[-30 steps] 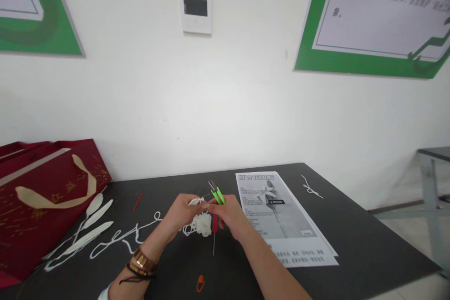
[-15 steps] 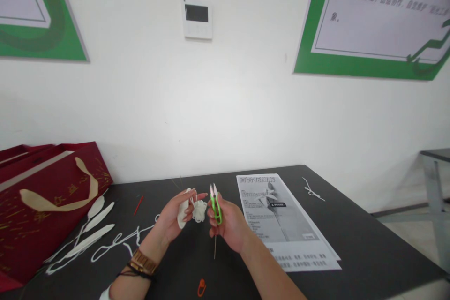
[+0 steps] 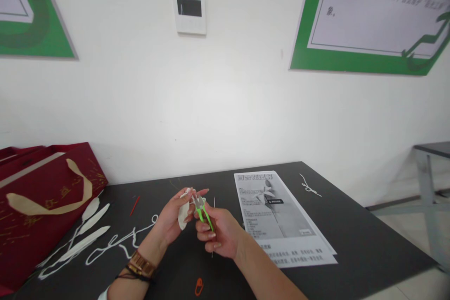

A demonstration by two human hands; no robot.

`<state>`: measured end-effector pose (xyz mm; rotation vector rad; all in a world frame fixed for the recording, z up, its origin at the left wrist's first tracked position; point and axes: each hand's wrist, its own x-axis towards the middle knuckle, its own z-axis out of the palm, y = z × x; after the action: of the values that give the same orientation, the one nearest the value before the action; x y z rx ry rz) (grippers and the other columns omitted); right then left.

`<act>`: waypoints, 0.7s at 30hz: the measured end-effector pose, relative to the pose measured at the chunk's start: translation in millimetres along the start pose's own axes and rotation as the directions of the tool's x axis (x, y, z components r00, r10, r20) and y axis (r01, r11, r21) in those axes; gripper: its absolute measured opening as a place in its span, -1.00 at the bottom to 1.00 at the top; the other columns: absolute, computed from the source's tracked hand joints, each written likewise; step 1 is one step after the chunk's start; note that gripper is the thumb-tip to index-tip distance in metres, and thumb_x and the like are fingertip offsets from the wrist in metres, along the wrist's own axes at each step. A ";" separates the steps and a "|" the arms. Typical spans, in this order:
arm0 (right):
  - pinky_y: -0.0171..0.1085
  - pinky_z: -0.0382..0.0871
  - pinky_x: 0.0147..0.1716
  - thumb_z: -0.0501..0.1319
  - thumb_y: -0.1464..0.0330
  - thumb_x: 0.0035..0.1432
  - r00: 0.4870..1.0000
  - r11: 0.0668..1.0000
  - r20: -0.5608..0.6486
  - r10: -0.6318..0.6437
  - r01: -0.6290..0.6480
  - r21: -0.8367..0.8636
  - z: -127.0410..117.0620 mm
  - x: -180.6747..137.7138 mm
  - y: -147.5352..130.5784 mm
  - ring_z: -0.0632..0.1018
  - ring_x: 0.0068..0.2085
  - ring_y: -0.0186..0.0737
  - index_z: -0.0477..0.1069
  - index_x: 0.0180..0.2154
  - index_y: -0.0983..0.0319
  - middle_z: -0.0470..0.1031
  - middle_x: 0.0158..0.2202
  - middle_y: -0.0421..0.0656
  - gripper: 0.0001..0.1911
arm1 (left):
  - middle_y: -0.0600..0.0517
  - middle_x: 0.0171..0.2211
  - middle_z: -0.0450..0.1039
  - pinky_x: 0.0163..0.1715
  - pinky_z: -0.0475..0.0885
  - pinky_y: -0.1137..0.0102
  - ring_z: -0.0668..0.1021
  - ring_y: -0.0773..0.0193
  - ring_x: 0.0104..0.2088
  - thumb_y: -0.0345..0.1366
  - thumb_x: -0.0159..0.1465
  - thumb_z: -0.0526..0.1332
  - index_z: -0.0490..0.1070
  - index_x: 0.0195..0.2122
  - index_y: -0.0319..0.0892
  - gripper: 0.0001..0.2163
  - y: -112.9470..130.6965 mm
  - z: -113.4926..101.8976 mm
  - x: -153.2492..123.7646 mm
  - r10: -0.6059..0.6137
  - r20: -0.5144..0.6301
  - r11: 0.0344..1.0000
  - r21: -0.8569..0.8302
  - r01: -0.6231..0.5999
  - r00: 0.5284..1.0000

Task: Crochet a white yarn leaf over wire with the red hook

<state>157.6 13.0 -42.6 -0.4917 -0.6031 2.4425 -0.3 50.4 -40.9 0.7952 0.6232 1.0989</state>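
Observation:
My left hand [image 3: 171,218] is closed on a white crocheted piece [image 3: 183,216], pinching its upper edge between thumb and fingers. My right hand [image 3: 225,232] grips green-handled thread snips [image 3: 205,215]. Their metal blades are apart and reach the white yarn at my left fingertips. A thin metal rod [image 3: 214,201], perhaps a crochet hook or needle, is also held in my right hand, sticking out above and below the fingers. Whether the yarn is between the blades is too small to tell.
Printed sheets [image 3: 295,248] lie right on the black table [image 3: 365,253], with a small yarn knot [image 3: 310,189] beyond. At left are white petal-shaped pieces [image 3: 94,220], loose yarn [image 3: 116,242], a red stick [image 3: 134,206] and a dark red bag [image 3: 52,215]. An orange stitch marker [image 3: 198,286] lies in front.
My right hand has brought the snips left and tilted them, so the blades meet the yarn at my left hand. The view has shifted slightly.

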 end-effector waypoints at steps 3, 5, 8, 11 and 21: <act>-0.50 -0.20 -0.78 0.03 0.09 0.25 1.000 1.000 0.012 -0.006 0.006 0.019 -0.1 0.6 0.2 0.09 -0.67 -0.51 0.33 -0.29 0.28 0.07 -0.59 -0.34 -0.63 | -0.17 -0.18 0.53 -0.78 0.15 0.63 0.28 0.58 -0.70 -0.38 0.18 0.24 0.29 -0.42 -0.24 -0.89 -1.0 2.1 -1.3 -0.008 0.015 1.000 0.016 0.007 1.000; -0.50 -0.20 -0.78 0.03 0.10 0.25 1.000 1.000 0.014 -0.011 0.011 0.028 -0.4 0.9 -0.1 0.10 -0.67 -0.51 0.33 -0.30 0.29 0.08 -0.59 -0.34 -0.63 | -0.16 -0.21 0.53 -0.78 0.14 0.64 0.27 0.60 -0.71 -0.38 0.16 0.26 0.30 -0.42 -0.24 -0.88 -1.5 3.8 -2.3 -0.014 0.021 0.999 0.035 0.013 1.000; -0.49 -0.21 -0.77 0.03 0.12 0.26 0.999 0.998 0.000 -0.048 0.048 0.046 -1.0 1.1 -1.4 0.10 -0.67 -0.51 0.33 -0.29 0.29 0.08 -0.58 -0.34 -0.65 | -0.01 -0.45 0.51 -0.80 0.12 0.63 0.23 0.58 -0.74 -0.33 0.14 0.28 0.31 -0.46 -0.23 -0.85 -3.5 4.3 -2.5 -0.014 0.020 0.997 0.076 0.013 1.000; -0.49 -0.22 -0.76 0.02 0.15 0.28 0.992 0.990 -0.042 -0.120 0.122 0.069 -1.4 0.7 -2.9 0.10 -0.68 -0.51 0.33 -0.28 0.28 0.08 -0.59 -0.34 -0.67 | 0.13 -0.67 0.36 -0.81 0.15 0.59 0.25 0.51 -0.76 -0.26 0.13 0.30 0.35 -0.47 -0.22 -0.82 -7.3 2.3 -0.8 0.003 0.007 0.990 0.144 -0.004 1.000; -0.49 -0.25 -0.75 0.14 0.16 0.21 0.963 0.967 -0.139 -0.230 0.242 0.075 2.6 4.0 2.3 0.08 -0.68 -0.54 0.31 -0.35 0.32 0.09 -0.60 -0.36 -0.68 | 0.10 -0.60 0.42 -0.63 0.36 0.51 0.44 0.39 -0.63 -0.23 0.09 0.33 0.38 -0.50 -0.22 -0.81 -10.0 3.7 0.5 0.196 -0.052 0.926 0.338 -0.167 0.979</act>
<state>152.3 12.9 -42.5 -0.5051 -0.4649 2.1826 8.1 47.6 -46.9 1.1206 0.8339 1.2181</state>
